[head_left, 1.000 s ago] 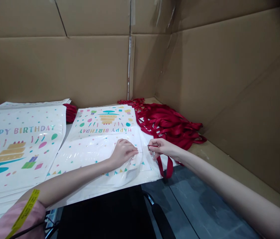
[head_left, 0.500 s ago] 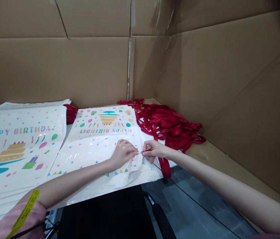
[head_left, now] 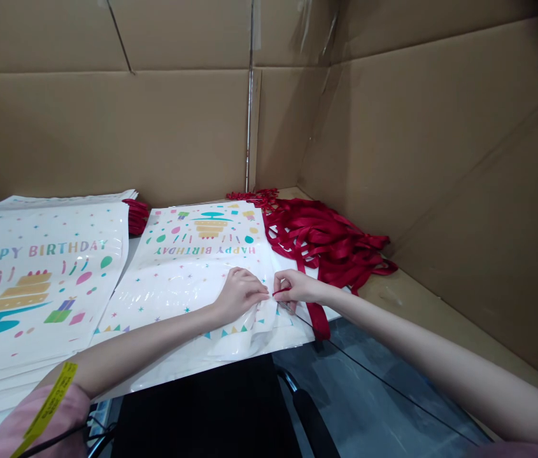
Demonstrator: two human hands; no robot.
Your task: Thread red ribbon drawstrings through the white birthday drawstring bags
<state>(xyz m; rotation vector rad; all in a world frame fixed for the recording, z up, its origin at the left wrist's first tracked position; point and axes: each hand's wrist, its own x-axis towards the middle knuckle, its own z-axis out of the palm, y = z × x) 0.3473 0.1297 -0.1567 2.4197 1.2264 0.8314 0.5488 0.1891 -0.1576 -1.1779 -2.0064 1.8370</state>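
Observation:
A white plastic birthday sheet (head_left: pixel 168 286) with coloured print lies on the table in front of me. My left hand (head_left: pixel 241 294) pinches its right edge between thumb and fingers. Close beside it, almost touching, my right hand (head_left: pixel 292 289) is closed on the end of a red ribbon (head_left: pixel 317 318), at the edge of the sheet. The fingertips hide how ribbon and sheet meet. A large heap of red ribbons (head_left: pixel 330 238) lies behind and to the right of my right hand.
A stack of similar printed sheets (head_left: pixel 49 254) is at the left, with a red ribbon bundle (head_left: pixel 137 217) behind it. Cardboard walls (head_left: pixel 177 133) stand at the back and right. Below the table edge are a black chair (head_left: pixel 202 413) and a dark cable (head_left: pixel 393 388).
My hands have barely moved. The thin metallic piece that showed at my right fingertips is now hidden, and the sheet's edge by my left fingers has shifted slightly.

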